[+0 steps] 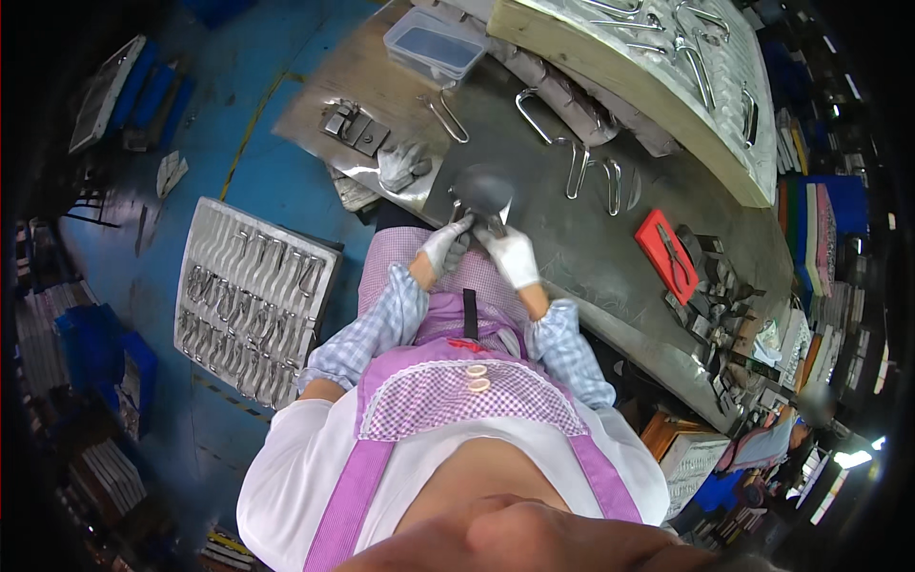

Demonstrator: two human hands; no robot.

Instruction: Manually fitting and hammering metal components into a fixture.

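Observation:
My left hand [446, 248], in a pale work glove, is closed around a small shiny metal piece [456, 207] at the table's near edge. Close to its right, my right hand [513, 257], also gloved, has its fingers curled around a short object [497, 227] whose kind I cannot make out. A blurred dark round shape [486, 191] lies just beyond both hands. Left of them rests a crumpled grey glove [404, 167]. Farther off on the table, bent metal hooks [445, 116] and carabiner-like clips [578, 170] lie loose.
A metal fixture [355, 128] and a clear plastic box [435, 46] stand at the table's far left. A tray of metal parts [629, 76] is raised behind. Pliers lie on a red tray [665, 255] at right. Another loaded tray [250, 300] stands left of me.

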